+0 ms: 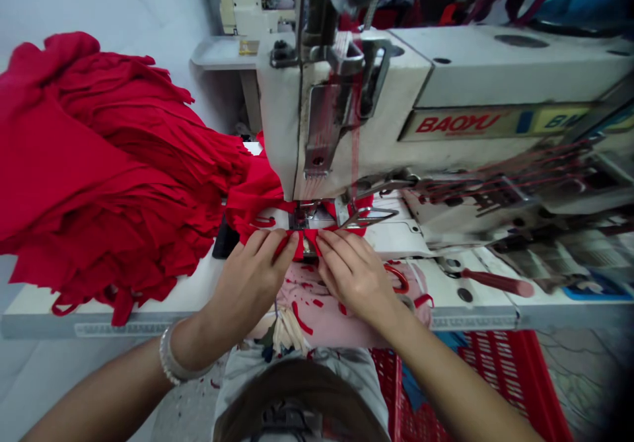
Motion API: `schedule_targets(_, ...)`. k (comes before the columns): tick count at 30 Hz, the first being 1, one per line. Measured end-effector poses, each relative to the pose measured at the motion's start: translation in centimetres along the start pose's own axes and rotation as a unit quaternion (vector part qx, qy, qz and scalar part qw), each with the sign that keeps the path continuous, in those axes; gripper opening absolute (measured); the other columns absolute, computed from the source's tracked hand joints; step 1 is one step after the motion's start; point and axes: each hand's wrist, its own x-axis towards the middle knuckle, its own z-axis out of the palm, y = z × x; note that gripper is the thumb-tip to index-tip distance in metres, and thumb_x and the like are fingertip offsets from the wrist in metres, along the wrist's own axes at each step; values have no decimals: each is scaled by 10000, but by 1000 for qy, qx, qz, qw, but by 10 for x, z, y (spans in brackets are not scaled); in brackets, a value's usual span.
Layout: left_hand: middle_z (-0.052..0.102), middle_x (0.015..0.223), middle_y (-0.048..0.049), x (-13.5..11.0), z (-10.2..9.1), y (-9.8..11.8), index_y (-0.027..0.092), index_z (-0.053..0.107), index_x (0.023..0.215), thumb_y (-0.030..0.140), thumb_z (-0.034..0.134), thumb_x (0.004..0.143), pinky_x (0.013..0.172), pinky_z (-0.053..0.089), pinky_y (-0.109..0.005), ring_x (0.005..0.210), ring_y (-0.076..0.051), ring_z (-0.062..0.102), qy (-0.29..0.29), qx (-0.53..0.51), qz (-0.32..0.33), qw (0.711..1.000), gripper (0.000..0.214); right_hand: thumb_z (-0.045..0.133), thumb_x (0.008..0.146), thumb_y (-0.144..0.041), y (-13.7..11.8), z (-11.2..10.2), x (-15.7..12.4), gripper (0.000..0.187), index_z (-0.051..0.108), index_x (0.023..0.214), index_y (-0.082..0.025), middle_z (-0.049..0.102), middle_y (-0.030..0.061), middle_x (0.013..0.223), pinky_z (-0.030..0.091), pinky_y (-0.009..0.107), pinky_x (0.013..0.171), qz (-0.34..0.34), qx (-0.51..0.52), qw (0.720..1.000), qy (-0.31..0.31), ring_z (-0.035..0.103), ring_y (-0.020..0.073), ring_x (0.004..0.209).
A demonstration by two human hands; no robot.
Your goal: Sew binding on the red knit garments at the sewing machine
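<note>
Red fabric lies under the front of the sewing machine, around its presser foot. My left hand grips the fabric just left of the foot, thumb and fingers pressed together on its edge. On the right side, my right hand pinches the same fabric, fingertips close to the foot. A small gap separates the two hands. Red threads run down the machine's head to the needle area, where the needles are too small to make out.
A large heap of red fabric pieces covers the table's left side. Pink cloth with red scraps hangs at the front edge. A red-handled tool lies at right, and a red plastic basket stands below.
</note>
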Motion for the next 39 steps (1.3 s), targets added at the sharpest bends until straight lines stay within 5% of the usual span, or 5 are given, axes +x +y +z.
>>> schedule_targets(4, 620, 1179, -131, 4, 0, 7, 124, 571, 1311, 114, 521, 913, 698, 528, -371, 983, -274, 570, 3, 18, -20, 1000, 401, 574, 878, -86, -11, 6, 4, 269, 659, 1119, 0, 694, 179, 1120, 511, 419, 910, 70, 48, 996, 26, 575, 260, 1043)
schedule_targets(14, 618, 1244, -118, 4, 2, 9, 71, 542, 1321, 101, 499, 926, 768, 514, -363, 1061, -250, 569, 4, -27, -8, 1000, 399, 545, 916, -164, -19, -2, 8, 306, 665, 1161, -26, 685, 144, 1182, 479, 419, 857, 32, -40, 998, -49, 545, 281, 1040)
schedule_targets(39, 637, 1212, -152, 10, 6, -8, 63, 589, 1197, 74, 427, 936, 786, 559, -386, 1063, -280, 605, 35, -66, 35, 997, 308, 483, 941, -169, -9, 7, 21, 303, 682, 1147, -69, 691, 147, 1153, 480, 406, 795, 64, 10, 997, -51, 586, 241, 943)
